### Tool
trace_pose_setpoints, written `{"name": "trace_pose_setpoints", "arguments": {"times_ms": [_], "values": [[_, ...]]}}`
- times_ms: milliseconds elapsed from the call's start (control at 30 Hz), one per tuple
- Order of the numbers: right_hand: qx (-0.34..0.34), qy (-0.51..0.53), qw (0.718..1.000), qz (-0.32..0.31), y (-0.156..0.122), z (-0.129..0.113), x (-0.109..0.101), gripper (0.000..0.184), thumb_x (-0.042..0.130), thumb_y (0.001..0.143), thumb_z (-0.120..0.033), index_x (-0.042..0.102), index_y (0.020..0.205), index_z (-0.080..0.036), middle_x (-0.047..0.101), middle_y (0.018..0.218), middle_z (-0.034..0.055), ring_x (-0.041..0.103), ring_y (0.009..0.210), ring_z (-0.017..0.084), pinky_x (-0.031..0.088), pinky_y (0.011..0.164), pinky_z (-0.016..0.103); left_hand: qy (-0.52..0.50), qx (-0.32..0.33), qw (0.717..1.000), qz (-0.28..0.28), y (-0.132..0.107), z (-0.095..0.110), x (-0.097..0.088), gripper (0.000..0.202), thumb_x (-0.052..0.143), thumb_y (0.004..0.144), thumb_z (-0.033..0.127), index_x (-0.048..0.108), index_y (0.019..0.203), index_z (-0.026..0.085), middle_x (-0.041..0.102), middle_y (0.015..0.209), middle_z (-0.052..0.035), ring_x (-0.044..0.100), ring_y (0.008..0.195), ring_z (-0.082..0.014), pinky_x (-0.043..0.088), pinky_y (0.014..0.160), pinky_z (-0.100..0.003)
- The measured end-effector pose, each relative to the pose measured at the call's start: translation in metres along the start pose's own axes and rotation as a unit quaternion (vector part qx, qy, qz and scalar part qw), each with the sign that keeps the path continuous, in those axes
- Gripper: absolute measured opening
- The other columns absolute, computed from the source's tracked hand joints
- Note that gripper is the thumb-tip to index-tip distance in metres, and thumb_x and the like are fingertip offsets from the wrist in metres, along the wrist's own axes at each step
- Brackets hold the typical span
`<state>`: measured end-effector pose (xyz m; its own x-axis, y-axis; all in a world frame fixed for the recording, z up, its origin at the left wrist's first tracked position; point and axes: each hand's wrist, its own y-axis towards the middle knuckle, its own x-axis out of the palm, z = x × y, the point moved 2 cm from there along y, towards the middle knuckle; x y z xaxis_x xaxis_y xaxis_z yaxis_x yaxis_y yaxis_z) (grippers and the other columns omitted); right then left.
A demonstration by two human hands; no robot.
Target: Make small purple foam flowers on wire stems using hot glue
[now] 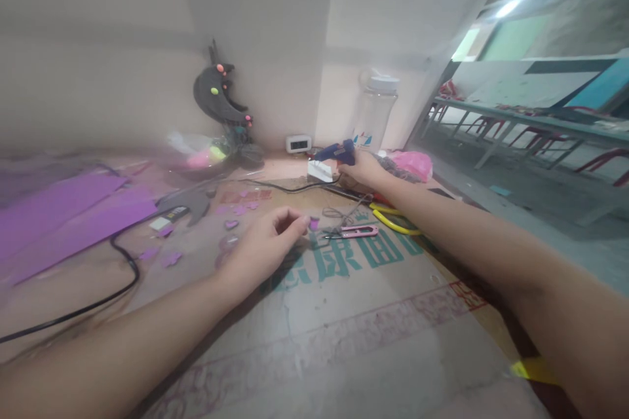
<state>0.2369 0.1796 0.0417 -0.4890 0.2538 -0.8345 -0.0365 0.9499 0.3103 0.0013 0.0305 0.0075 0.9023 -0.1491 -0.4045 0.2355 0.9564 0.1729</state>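
Note:
My left hand (265, 245) hovers over the cardboard-covered table (344, 334), its fingertips pinched on a small purple foam piece (313, 223). My right hand (361, 169) reaches to the back of the table and grips a blue glue gun (337, 152) by its handle. The gun's nozzle points left, above a small white block (320, 171). Just right of my left fingertips lie pink thread snips (354, 232).
Purple foam sheets (63, 216) and small purple cut shapes (171, 256) lie at the left. A black cable (122, 262) crosses there. At the back stand a black moon-shaped craft (219, 95), a clear bottle (376, 111) and a white socket (299, 143). Yellow-handled scissors (396, 221) lie near my right forearm.

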Motion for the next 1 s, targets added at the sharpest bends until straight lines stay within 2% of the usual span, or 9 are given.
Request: {"name": "trace_pose_setpoints", "arguments": {"times_ms": [133,267,333,433,533,633,733,800,1000], "values": [[0.003,0.045,0.999,0.026,-0.013,-0.007,-0.015,0.024,0.067,0.084,-0.027,0.065,0.104,-0.014,0.075,0.095,0.0101,0.07,0.086,0.023,0.055,0.082,0.034,-0.016,-0.01,1.0,-0.005,0.0,0.0,0.0,0.028,0.058,0.088,0.048,0.065,0.083,0.022,0.071,0.083,-0.0033,0.065,0.076,-0.0183,0.049,0.066,-0.028],[0.02,0.2,0.979,0.026,-0.038,-0.008,-0.026,0.013,0.067,0.083,-0.029,0.064,0.083,-0.016,0.074,0.08,0.0089,0.07,0.067,0.02,0.058,0.07,0.034,-0.025,-0.007,1.0,0.008,0.001,0.001,-0.001,0.027,0.058,0.088,0.047,0.064,0.082,0.021,0.069,0.082,-0.003,0.063,0.075,-0.0179,0.048,0.066,-0.028],[0.003,0.264,0.964,0.02,-0.058,-0.011,-0.029,0.011,0.066,0.083,-0.028,0.063,0.08,-0.018,0.074,0.079,0.0083,0.07,0.067,0.02,0.059,0.07,0.035,-0.028,-0.007,0.999,0.019,0.002,0.001,-0.002,0.027,0.059,0.087,0.046,0.063,0.079,0.021,0.068,0.079,-0.0024,0.062,0.074,-0.0176,0.047,0.066,-0.028],[-0.052,0.311,0.949,0.008,-0.096,-0.018,-0.032,0.011,0.069,0.081,-0.03,0.065,0.083,-0.02,0.074,0.088,0.0077,0.071,0.077,0.022,0.059,0.079,0.038,-0.035,-0.01,0.999,0.032,0.004,-0.001,-0.003,0.027,0.059,0.086,0.045,0.063,0.077,0.02,0.066,0.076,-0.0014,0.06,0.072,-0.017,0.045,0.067,-0.028],[-0.098,0.283,0.954,0.004,-0.129,-0.027,-0.037,0.013,0.063,0.086,-0.034,0.067,0.089,-0.021,0.074,0.094,0.0072,0.071,0.086,0.023,0.058,0.085,0.039,-0.046,-0.013,0.998,0.036,0.006,-0.002,-0.004,0.029,0.059,0.086,0.047,0.062,0.078,0.019,0.063,0.074,-0.0002,0.057,0.07,-0.016,0.042,0.066,-0.028],[-0.134,0.191,0.972,0.02,-0.148,-0.032,-0.042,0.016,0.061,0.088,-0.036,0.067,0.083,-0.023,0.072,0.087,0.006,0.07,0.085,0.023,0.057,0.082,0.036,-0.058,-0.019,0.997,0.045,0.007,-0.003,-0.004,0.028,0.06,0.086,0.046,0.062,0.079,0.019,0.062,0.074,0.0003,0.056,0.07,-0.0154,0.04,0.066,-0.027],[-0.16,0.147,0.976,0.035,-0.154,-0.031,-0.042,0.018,0.063,0.086,-0.04,0.064,0.08,-0.023,0.069,0.077,0.004,0.068,0.075,0.022,0.057,0.071,0.033,-0.068,-0.022,0.996,0.055,0.006,-0.004,-0.004,0.028,0.06,0.086,0.045,0.062,0.079,0.018,0.062,0.075,0.0002,0.055,0.071,-0.0151,0.04,0.067,-0.027],[-0.18,0.157,0.971,0.016,-0.155,-0.03,-0.039,0.023,0.063,0.085,-0.044,0.062,0.075,-0.023,0.067,0.072,0.003,0.067,0.071,0.021,0.056,0.066,0.032,-0.072,-0.018,0.996,0.055,0.006,-0.005,-0.004,0.026,0.061,0.087,0.044,0.062,0.08,0.018,0.062,0.076,0.0002,0.055,0.071,-0.015,0.039,0.067,-0.027],[-0.165,0.214,0.961,-0.06,-0.154,-0.03,-0.031,0.02,0.07,0.081,-0.042,0.062,0.076,-0.024,0.072,0.078,0.0023,0.069,0.074,0.021,0.057,0.071,0.033,-0.066,-0.007,0.996,0.057,0.006,-0.005,-0.005,0.027,0.06,0.087,0.045,0.062,0.081,0.019,0.06,0.074,0.001,0.054,0.07,-0.0149,0.038,0.067,-0.028]]}}
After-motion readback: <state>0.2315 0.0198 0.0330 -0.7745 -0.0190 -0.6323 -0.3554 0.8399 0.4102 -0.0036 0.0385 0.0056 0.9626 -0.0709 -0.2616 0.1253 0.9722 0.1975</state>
